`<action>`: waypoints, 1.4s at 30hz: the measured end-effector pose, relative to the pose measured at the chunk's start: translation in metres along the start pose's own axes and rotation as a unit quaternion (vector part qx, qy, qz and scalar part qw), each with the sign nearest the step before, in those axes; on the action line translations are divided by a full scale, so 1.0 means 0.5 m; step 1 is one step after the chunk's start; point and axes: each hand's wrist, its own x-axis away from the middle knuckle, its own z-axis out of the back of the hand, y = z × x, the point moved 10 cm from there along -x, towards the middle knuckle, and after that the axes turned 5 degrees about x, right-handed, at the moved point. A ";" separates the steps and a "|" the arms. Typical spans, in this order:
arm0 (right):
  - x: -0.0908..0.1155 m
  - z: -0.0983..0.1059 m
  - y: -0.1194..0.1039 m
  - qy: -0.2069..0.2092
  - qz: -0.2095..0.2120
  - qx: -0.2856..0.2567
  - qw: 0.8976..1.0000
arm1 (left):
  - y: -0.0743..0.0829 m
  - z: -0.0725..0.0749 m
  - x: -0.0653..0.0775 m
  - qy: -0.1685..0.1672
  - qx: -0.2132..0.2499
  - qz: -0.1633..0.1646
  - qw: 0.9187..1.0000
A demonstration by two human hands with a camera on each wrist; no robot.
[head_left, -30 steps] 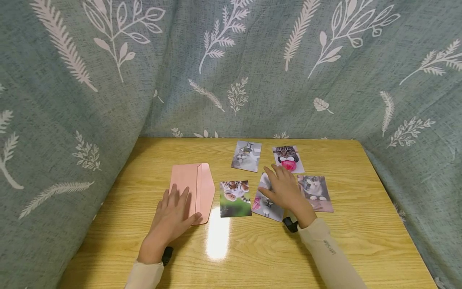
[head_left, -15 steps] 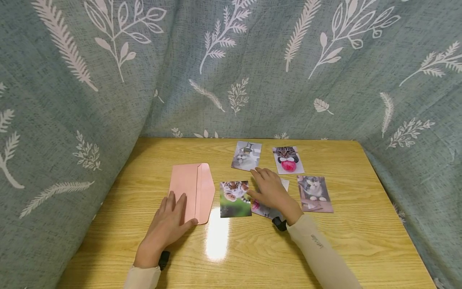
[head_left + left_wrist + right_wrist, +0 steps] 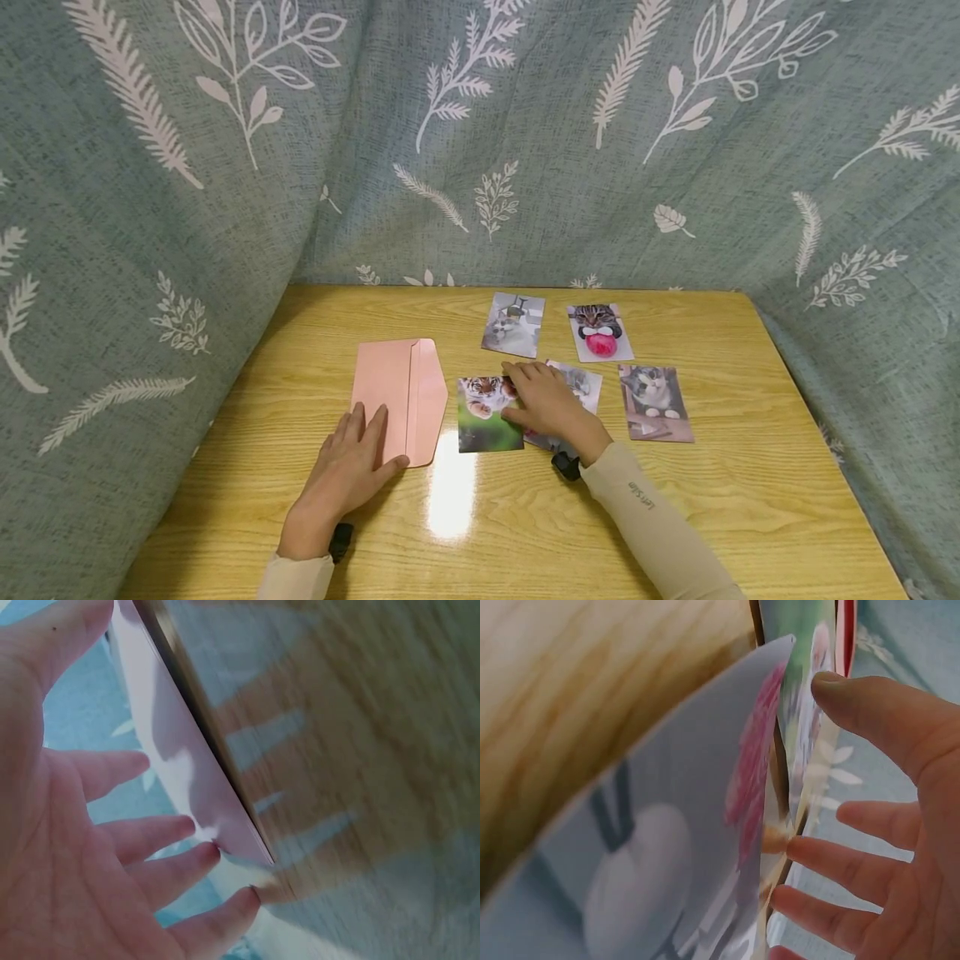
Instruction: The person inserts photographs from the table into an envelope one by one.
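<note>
In the head view, resting the left hand on the near left part of the pink envelope, with its flap pointing right. Reaching the right hand over the right side of the tiger card, just right of the envelope on the counter, and partly covering the grey cat card. In the left wrist view, spreading the fingers near the envelope's edge, visibly pinching nothing. In the right wrist view, spreading the fingers too, holding the thumb over the tiger card's face; not showing clearly whether touching it. Probably just starting to take up the tiger card, not yet gripping it; likely calling next for closing thumb and fingers on its edges without disturbing the grey cat card just beside it.
</note>
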 end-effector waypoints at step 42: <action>-0.007 0.033 0.017 0.112 -0.011 -0.223 0.968 | -0.011 -0.006 0.006 -0.001 0.014 -0.007 1.000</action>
